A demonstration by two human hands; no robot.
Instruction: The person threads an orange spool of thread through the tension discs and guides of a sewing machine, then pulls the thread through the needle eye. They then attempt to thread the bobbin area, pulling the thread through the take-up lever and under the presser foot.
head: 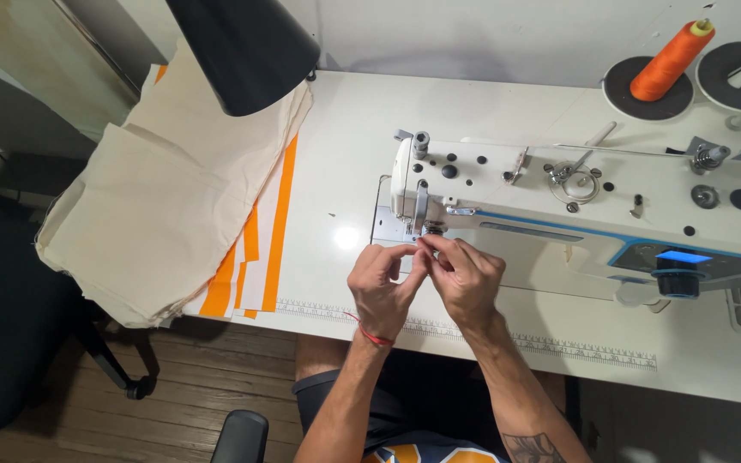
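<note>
One white sewing machine (576, 214) stands on the surface (336, 154). One orange thread cone (671, 62) and two round black stands (645, 86) sit at the far right corner. One fabric stack (173, 214) overhangs the left edge.

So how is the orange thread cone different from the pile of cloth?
The orange thread cone stands upright on a round black stand at the table's far right; the pile of cloth lies flat at the left edge, partly hanging over. The cone is small and all orange; the pile is wide, mostly cream with orange stripes. Neither hand touches them: left hand and right hand meet at the sewing machine needle. Both share orange.
</note>
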